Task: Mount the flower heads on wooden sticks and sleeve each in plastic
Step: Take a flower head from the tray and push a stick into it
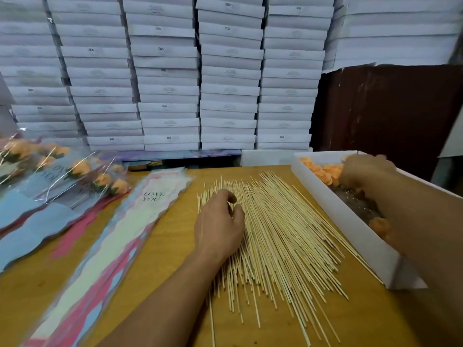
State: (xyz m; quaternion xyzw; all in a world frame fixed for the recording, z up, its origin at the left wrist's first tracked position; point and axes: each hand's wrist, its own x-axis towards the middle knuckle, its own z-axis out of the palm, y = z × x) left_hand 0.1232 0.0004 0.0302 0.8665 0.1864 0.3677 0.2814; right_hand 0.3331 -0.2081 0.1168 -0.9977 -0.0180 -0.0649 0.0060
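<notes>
A wide pile of thin wooden sticks (283, 236) lies on the wooden table (162, 251). My left hand (220, 219) rests on the pile's left side, fingers curled down onto the sticks; whether it pinches one is hidden. My right hand (363, 171) reaches into the white box (350, 221) at the right, among orange flower heads (323, 171). Its fingers are hidden, so a hold cannot be made out. A stack of plastic sleeves (120, 234) printed "LOVE YOU" lies left of the sticks.
Sleeved orange flowers (82, 176) lie in a heap at the far left. Stacks of white flat boxes (225, 78) form a wall behind the table. A dark brown panel (388, 108) stands at the back right.
</notes>
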